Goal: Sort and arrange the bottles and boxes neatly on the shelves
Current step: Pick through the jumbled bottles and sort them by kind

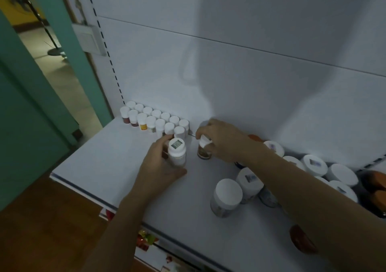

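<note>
Left hand: fingers were curled round a white-capped bottle, held upright at the middle of the shelf.
Right hand: gripped a small brown-filled bottle by its cap, just right of the first.
Small bottles: stood in 2 rows against the back panel, just behind both hands.
Larger bottles: clustered at the shelf's right.

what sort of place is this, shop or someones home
Likely a shop or pharmacy: a white display shelf with a slotted upright, small white-capped bottles lined up in rows against its back panel, and larger white-lidded jars at the right.
</note>
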Demonstrator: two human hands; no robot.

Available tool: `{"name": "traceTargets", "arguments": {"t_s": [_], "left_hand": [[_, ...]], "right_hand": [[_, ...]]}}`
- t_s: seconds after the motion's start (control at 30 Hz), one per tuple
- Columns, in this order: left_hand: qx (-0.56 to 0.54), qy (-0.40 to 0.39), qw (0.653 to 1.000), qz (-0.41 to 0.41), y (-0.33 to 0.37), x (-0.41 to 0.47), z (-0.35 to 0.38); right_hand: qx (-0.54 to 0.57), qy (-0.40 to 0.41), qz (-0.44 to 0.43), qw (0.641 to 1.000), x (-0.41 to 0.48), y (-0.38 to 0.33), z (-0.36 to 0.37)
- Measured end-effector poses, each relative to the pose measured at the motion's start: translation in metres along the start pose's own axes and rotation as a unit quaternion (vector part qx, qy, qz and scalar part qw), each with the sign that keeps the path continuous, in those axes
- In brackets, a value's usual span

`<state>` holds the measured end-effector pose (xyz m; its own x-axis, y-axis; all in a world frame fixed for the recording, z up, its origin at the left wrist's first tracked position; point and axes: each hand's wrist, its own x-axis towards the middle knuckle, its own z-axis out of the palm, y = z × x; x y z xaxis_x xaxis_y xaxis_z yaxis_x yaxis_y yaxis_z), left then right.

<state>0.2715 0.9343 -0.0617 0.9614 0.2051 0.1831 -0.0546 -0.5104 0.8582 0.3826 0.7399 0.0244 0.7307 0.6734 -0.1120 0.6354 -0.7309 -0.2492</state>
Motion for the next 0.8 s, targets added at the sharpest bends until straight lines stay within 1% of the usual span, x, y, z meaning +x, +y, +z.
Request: {"name": "traceTargets", "arguments": {"t_s": [0.1,0.17,0.23,0.33,0.47,0.53,0.57,0.63,0.67,0.7,0.77,0.8], "left_hand": [[0.001,0.009,1.000,-0.006,-0.006,0.004,0.004],[0.027,0.011,1.000,-0.004,-0.008,0.006,0.008],[0.072,0.027,0.997,0.026,-0.015,0.006,0.010],[0.113,0.031,0.991,0.059,-0.026,0.006,0.009],[0.104,0.018,0.992,0.070,-0.026,0.007,0.007],[0.074,0.019,0.995,0.064,-0.024,0.007,0.006],[0.055,0.018,0.997,0.057,-0.022,0.007,0.005],[0.038,0.012,0.998,0.049,-0.020,0.006,0.003],[0.045,0.008,0.998,0.052,-0.019,0.006,0.003],[0.055,0.003,0.997,0.055,-0.018,0.006,0.003],[0.077,-0.006,0.995,0.057,-0.019,0.007,0.004],[0.090,-0.012,0.994,0.062,-0.021,0.007,0.004]], "right_hand": [[-0.027,0.021,-0.010,0.999,0.012,0.000,-0.002],[-0.068,0.043,-0.026,0.996,0.021,0.000,-0.002],[-0.095,0.057,-0.037,0.993,0.029,0.000,-0.001],[-0.098,0.071,-0.044,0.992,0.038,-0.002,0.001],[-0.098,0.096,-0.025,0.990,0.045,-0.005,0.010],[-0.101,0.117,-0.017,0.988,0.042,-0.010,0.011],[-0.096,0.137,-0.024,0.986,0.039,-0.013,0.010],[-0.067,0.188,-0.067,0.978,0.030,-0.019,0.007],[-0.034,0.189,-0.091,0.977,0.024,-0.022,0.006],[0.009,0.163,-0.106,0.981,0.019,-0.026,0.004],[0.065,0.062,-0.121,0.989,0.014,-0.031,0.003],[0.058,0.026,-0.131,0.989,0.014,-0.033,0.005]]}}
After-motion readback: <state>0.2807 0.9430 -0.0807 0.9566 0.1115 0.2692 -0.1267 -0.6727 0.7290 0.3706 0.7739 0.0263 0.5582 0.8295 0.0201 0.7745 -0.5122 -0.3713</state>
